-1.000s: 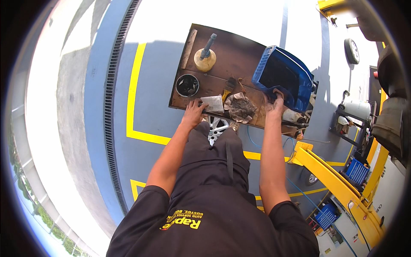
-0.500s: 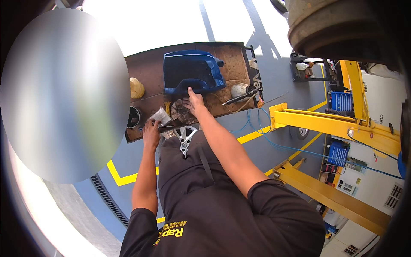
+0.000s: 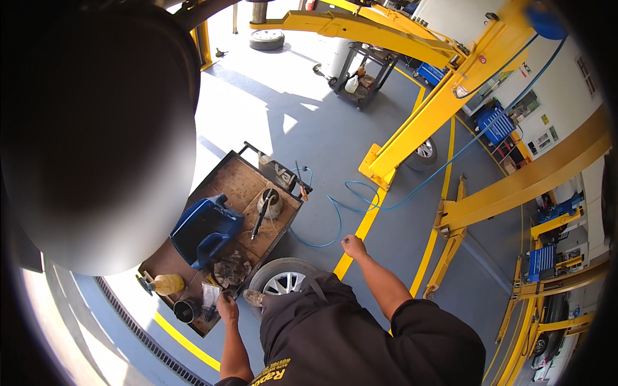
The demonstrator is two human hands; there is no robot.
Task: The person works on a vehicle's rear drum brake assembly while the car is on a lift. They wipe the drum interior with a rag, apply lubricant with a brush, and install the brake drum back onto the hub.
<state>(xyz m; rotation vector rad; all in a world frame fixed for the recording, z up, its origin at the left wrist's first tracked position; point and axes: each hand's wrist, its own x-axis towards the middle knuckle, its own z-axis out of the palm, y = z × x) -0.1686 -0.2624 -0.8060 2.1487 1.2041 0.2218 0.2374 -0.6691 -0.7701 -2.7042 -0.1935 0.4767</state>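
My left hand (image 3: 228,307) is at the near edge of a brown-topped cart (image 3: 222,183), beside a clear-and-white packet (image 3: 210,294). Its fingers are curled around something dark that I cannot make out. Out to the right, my right hand (image 3: 353,246) hangs above the grey floor, fingers curled in with nothing visible in them. On the cart lie a blue plastic tub (image 3: 215,222), a crumpled dark rag (image 3: 232,267), a yellowish bottle (image 3: 167,284), a black can (image 3: 187,311) and a pale canister (image 3: 271,204) with a black wand (image 3: 259,222) against it.
A car wheel (image 3: 284,282) stands between me and the cart. A blue hose (image 3: 337,219) loops over the floor. Yellow lift arms (image 3: 405,138) rise on the right, with a dark trolley (image 3: 364,80) beyond. A large dark rounded shape (image 3: 96,128) blocks the upper left.
My view has swung right, so the cart now appears lower and farther left. My right hand has left the blue tub and moved out over the floor. My left hand stays by the packet.
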